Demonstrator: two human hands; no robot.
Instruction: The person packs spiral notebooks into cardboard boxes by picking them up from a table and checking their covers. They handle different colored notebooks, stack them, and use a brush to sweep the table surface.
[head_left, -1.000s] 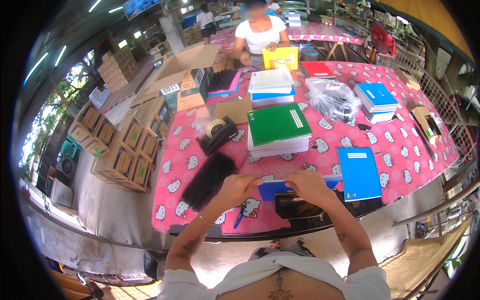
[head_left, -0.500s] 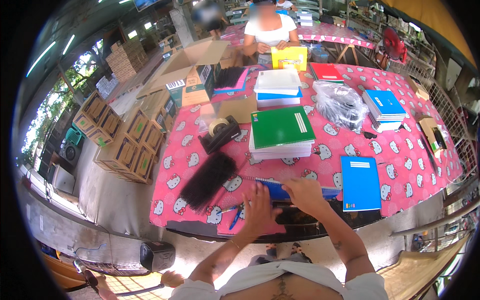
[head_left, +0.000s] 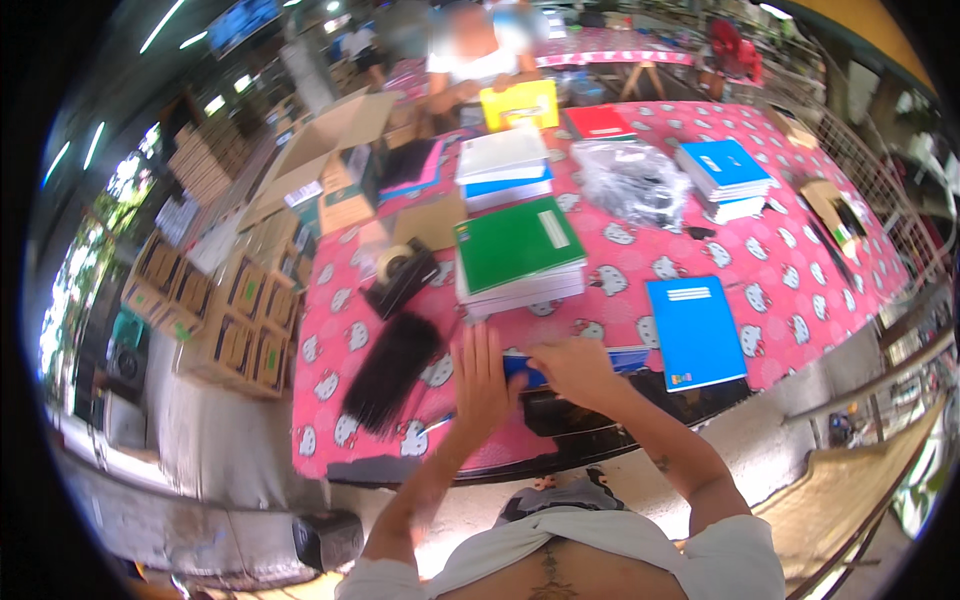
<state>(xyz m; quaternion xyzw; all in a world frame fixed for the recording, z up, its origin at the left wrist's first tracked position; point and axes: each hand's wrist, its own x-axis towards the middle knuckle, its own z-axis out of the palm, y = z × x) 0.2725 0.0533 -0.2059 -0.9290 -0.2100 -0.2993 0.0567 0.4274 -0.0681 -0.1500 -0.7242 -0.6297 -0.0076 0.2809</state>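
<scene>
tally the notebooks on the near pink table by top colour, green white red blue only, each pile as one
Green: 1, green-topped stack
White: 1, white-topped stack
Red: 1, red notebook
Blue: 3, blue-topped stack, flat blue notebook, blue notebook at the right hand
Total: 6

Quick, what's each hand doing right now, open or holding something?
Left hand: open, fingers stretched out, at the partly hidden blue notebook.
Right hand: fingers curled at that notebook; whether they grip it cannot be told.

White top [head_left: 550,524], 2 short sleeves [head_left: 738,556]
</scene>
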